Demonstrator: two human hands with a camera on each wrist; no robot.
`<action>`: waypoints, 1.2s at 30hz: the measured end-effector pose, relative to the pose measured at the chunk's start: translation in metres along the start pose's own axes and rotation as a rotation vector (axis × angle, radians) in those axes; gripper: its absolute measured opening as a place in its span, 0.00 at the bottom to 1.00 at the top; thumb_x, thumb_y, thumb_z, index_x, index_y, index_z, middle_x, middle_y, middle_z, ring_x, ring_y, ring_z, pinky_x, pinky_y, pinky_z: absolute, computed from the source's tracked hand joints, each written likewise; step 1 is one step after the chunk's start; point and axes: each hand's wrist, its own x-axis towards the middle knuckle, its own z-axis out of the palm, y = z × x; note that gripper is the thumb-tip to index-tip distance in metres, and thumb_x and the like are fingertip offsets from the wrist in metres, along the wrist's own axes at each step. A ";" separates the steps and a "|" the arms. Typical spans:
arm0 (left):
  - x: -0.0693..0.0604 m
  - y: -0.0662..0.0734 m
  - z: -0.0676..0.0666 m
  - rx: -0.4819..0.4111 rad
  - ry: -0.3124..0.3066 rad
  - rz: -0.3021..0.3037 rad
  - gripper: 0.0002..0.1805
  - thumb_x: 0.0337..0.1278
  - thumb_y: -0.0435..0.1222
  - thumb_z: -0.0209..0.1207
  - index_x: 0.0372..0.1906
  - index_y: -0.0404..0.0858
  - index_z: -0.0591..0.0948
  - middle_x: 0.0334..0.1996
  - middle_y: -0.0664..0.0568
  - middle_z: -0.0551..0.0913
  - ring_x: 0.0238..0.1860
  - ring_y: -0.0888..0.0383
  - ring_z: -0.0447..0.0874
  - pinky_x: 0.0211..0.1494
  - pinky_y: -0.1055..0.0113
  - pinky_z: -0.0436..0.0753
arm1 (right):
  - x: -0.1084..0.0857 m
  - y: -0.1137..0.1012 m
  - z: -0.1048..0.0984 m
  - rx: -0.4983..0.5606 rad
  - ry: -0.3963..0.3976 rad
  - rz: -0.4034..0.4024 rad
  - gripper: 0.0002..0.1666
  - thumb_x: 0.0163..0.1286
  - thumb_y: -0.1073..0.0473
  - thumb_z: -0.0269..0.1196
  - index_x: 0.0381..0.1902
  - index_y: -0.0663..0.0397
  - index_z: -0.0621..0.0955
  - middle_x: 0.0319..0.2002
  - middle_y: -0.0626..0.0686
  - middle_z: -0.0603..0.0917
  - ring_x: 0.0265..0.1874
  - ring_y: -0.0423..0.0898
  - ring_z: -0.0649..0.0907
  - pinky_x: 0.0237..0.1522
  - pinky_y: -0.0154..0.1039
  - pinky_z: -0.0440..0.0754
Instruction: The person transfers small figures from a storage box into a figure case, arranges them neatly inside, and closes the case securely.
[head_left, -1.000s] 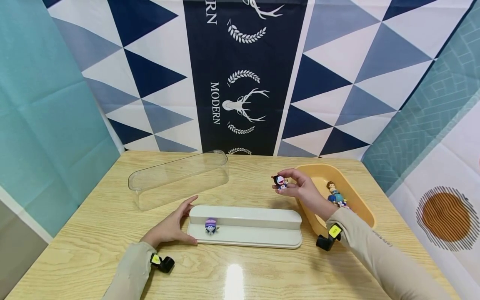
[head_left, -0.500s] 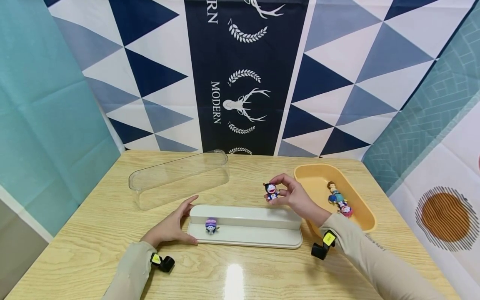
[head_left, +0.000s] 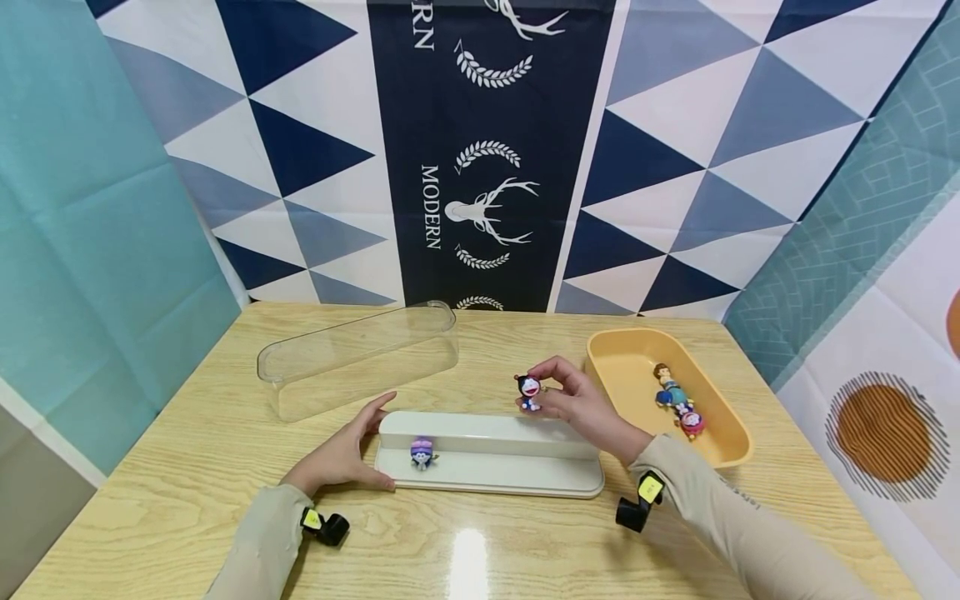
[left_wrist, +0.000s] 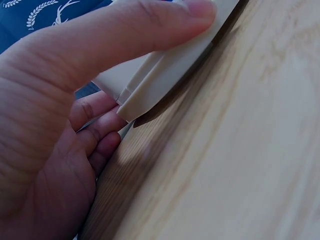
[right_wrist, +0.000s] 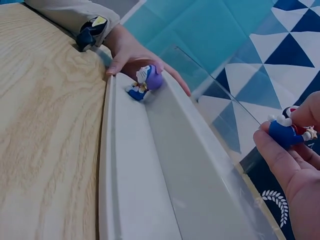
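Note:
My right hand (head_left: pixel 588 408) pinches a small Doraemon figurine (head_left: pixel 529 392) with a dark hood, held upright above the back step of a white stepped display base (head_left: pixel 517 473). In the right wrist view, the figurine (right_wrist: pixel 284 131) shows its blue body between thumb and fingers. The left hand (head_left: pixel 341 454) grips the base's left end, its thumb on the front edge and its fingers behind, as the left wrist view shows with the thumb (left_wrist: pixel 135 32) across the rim. A purple-hatted figurine (head_left: pixel 422 452) stands on the lower step near that end.
Behind the base, to the left, lies a clear plastic cover (head_left: pixel 360 362). A yellow tray (head_left: pixel 622 392) at the right holds several figurines (head_left: pixel 675 396) lying down. A patterned cloth wall (head_left: pixel 480 167) rises behind the wooden table (head_left: pixel 390 550).
My right hand has carried the Doraemon figurine left and slightly down, away from the yellow tray to above the base's back step. The left hand has stayed put.

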 end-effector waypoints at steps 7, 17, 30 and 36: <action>0.000 0.001 0.000 -0.003 -0.002 0.004 0.71 0.35 0.33 0.81 0.80 0.38 0.42 0.62 0.40 0.69 0.58 0.55 0.74 0.61 0.71 0.70 | -0.001 0.005 0.005 0.005 -0.028 -0.010 0.19 0.69 0.78 0.55 0.54 0.79 0.63 0.49 0.56 0.76 0.43 0.48 0.87 0.46 0.45 0.84; -0.001 0.001 0.001 -0.015 -0.004 0.009 0.71 0.35 0.32 0.81 0.80 0.38 0.42 0.62 0.40 0.69 0.58 0.55 0.74 0.61 0.71 0.71 | -0.004 0.008 0.016 -0.003 -0.037 0.037 0.17 0.68 0.76 0.60 0.52 0.68 0.70 0.51 0.61 0.79 0.45 0.47 0.87 0.47 0.44 0.83; 0.000 -0.001 0.001 -0.020 -0.005 0.005 0.71 0.36 0.32 0.81 0.80 0.38 0.42 0.62 0.40 0.69 0.58 0.57 0.74 0.61 0.71 0.71 | -0.007 0.014 0.031 -0.019 -0.068 0.056 0.20 0.67 0.74 0.63 0.54 0.73 0.70 0.49 0.56 0.78 0.45 0.44 0.85 0.45 0.43 0.84; 0.000 0.000 0.002 0.000 0.003 -0.001 0.71 0.35 0.33 0.81 0.80 0.38 0.43 0.62 0.41 0.70 0.58 0.56 0.74 0.62 0.72 0.69 | -0.009 0.021 0.036 -0.004 -0.106 0.005 0.15 0.66 0.72 0.65 0.49 0.61 0.76 0.49 0.54 0.79 0.45 0.43 0.86 0.45 0.42 0.84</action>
